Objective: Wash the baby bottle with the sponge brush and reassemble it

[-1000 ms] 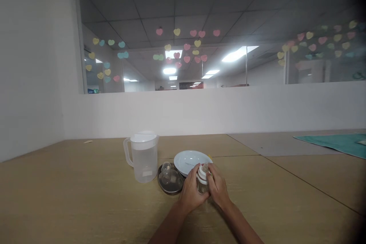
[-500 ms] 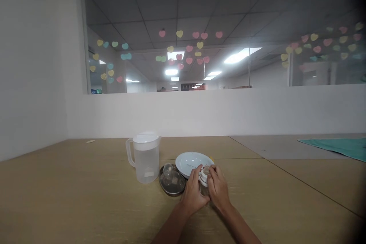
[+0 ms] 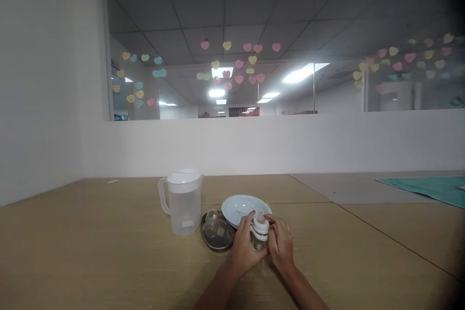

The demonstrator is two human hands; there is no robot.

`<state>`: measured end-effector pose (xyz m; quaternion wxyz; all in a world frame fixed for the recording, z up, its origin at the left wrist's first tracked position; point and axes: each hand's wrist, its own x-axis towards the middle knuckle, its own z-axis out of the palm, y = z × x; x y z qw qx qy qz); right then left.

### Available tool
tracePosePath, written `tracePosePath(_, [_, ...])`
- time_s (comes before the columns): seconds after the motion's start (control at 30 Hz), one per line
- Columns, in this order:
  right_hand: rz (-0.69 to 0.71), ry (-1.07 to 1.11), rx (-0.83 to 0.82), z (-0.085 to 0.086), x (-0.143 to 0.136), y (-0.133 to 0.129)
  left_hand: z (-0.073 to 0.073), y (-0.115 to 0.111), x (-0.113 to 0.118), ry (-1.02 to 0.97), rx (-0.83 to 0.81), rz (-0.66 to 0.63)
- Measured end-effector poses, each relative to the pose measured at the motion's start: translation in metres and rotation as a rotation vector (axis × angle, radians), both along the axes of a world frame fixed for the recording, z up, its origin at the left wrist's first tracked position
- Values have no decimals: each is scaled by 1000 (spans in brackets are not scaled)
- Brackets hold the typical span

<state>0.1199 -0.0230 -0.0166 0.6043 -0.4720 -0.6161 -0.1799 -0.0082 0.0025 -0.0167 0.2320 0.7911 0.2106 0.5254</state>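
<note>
Both hands wrap a small clear baby bottle (image 3: pixel 260 231) with a white collar and teat, standing upright on the wooden table (image 3: pixel 109 256). My left hand (image 3: pixel 244 249) grips its left side, fingers curled round the body. My right hand (image 3: pixel 282 247) holds the right side near the collar. Just behind the bottle lies a white plate (image 3: pixel 244 207). To the left a round metal dish (image 3: pixel 216 235) holds a clear dome cap (image 3: pixel 211 217). Further left stands a translucent pitcher (image 3: pixel 182 201) with a white lid and water inside.
A low white partition (image 3: pixel 276 145) runs behind the table, with glass above bearing several paper hearts. A teal mat (image 3: pixel 432 187) lies at the far right. A small pale scrap (image 3: pixel 112 181) sits at the back left. A white wall closes the left side.
The bottle stands more upright, its teat showing above my fingers. My right hand has slipped from the top of the collar to its side. The view shifted slightly.
</note>
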Motion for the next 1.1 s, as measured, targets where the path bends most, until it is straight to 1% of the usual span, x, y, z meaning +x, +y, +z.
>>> tracePosePath(0.13, [-98, -28, 80, 2, -1, -4, -1, 2, 1, 13, -67, -3])
tracePosePath(0.27, [-135, -92, 137, 1, -2, -8, 3, -2, 0, 7, -73, 29])
tracePosePath(0.4, [-92, -194, 196, -3, -6, -10, 7, -6, -2, 23, -76, 82])
tracePosePath(0.5, [-29, -246, 184, -5, -11, -9, 6, -3, -3, 17, -70, 37])
tracePosePath(0.53, [-25, -225, 170, -5, -12, -8, 5, -2, -3, 15, -64, 20])
tracePosePath(0.6, [-63, -109, 153, -5, -13, -6, 3, 1, -3, 30, -49, 4])
tracePosePath(0.7, [-136, 40, 137, -2, -12, -5, 2, 2, -3, 81, -33, 30])
tracePosePath(0.8, [-105, -14, 152, -1, -10, -6, 2, 0, -3, 101, -17, 64])
tracePosePath(0.87, [-67, -79, 183, -1, -9, -6, 3, -2, -3, 72, 7, 86])
tracePosePath(0.93, [-47, -97, 191, -2, -9, -6, 4, -4, -3, 49, 10, 104])
tracePosePath(0.97, [-50, -68, 183, -2, -10, -5, 5, -4, -3, 46, 1, 108])
tracePosePath(1.03, [-57, 65, 142, -2, -10, -4, 7, -4, -3, 52, -20, 97])
tracePosePath(1.1, [-13, 219, 72, -2, -11, -3, 7, -3, -2, 51, -28, 71])
